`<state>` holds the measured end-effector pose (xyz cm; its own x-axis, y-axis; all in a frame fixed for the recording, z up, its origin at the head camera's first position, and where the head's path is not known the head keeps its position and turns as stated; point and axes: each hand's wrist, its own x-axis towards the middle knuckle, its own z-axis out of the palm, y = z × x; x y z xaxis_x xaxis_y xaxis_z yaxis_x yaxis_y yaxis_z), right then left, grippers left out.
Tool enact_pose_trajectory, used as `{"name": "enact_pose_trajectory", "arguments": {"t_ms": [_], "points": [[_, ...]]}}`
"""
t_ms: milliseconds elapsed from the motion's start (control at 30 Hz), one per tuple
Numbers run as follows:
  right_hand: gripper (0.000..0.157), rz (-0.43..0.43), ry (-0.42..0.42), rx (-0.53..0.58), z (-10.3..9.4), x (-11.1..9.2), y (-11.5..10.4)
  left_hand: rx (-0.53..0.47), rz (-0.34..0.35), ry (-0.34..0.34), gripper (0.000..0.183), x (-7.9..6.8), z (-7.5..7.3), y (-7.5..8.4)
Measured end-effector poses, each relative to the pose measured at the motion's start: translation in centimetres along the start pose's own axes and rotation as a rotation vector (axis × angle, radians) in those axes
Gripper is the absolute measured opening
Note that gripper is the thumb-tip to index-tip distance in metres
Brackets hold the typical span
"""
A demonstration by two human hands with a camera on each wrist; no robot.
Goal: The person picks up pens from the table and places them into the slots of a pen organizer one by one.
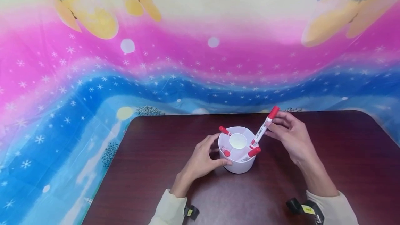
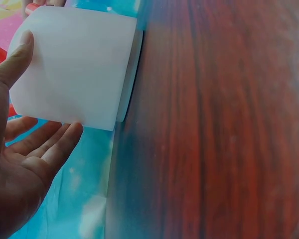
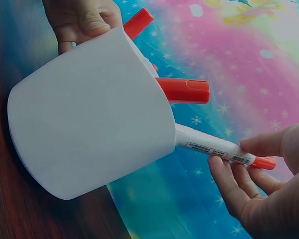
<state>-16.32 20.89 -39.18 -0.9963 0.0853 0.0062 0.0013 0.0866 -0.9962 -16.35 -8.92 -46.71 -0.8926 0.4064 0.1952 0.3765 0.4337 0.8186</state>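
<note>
A white round pen holder point(image 1: 239, 167) with divided compartments and a round middle well stands on the table. My left hand point(image 1: 201, 157) grips it from the left, thumb on its near wall point(image 2: 74, 64) and fingers on the far side. Over its right side, my right hand point(image 1: 292, 134) pinches a red-capped white marker point(image 1: 261, 130) between thumb and fingers. That marker tilts up to the right, its lower end inside the rim in the right wrist view. Three other red-capped markers lean in the compartments: one at the back left, one at the front left, and one marker point(image 1: 254, 152) at the front right.
The dark red-brown wooden table point(image 1: 150, 176) has rounded far corners. Behind and left of it hangs a colourful cloth point(image 1: 187, 58) with snowflakes and cartoon figures. Black straps with yellow labels point(image 1: 307, 209) sit at both cream sleeves.
</note>
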Motion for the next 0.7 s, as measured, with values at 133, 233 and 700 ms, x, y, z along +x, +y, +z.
{"name": "enact_pose_trajectory", "arguments": {"t_ms": [133, 233, 700], "points": [[0.045, -0.006, -0.008, 0.011, 0.2, 0.1, 0.1, 0.002, -0.006, -0.001, 0.092, 0.0, 0.0, 0.0], [0.046, -0.017, -0.016, 0.023, 0.3, 0.0, 0.2, 0.001, -0.010, -0.002, 0.092, 0.0, 0.0, 0.0], [0.046, -0.065, -0.039, 0.107, 1.1, 0.2, 0.8, 0.007, -0.007, -0.002, 0.090, 0.0, 0.1, 0.0]]}}
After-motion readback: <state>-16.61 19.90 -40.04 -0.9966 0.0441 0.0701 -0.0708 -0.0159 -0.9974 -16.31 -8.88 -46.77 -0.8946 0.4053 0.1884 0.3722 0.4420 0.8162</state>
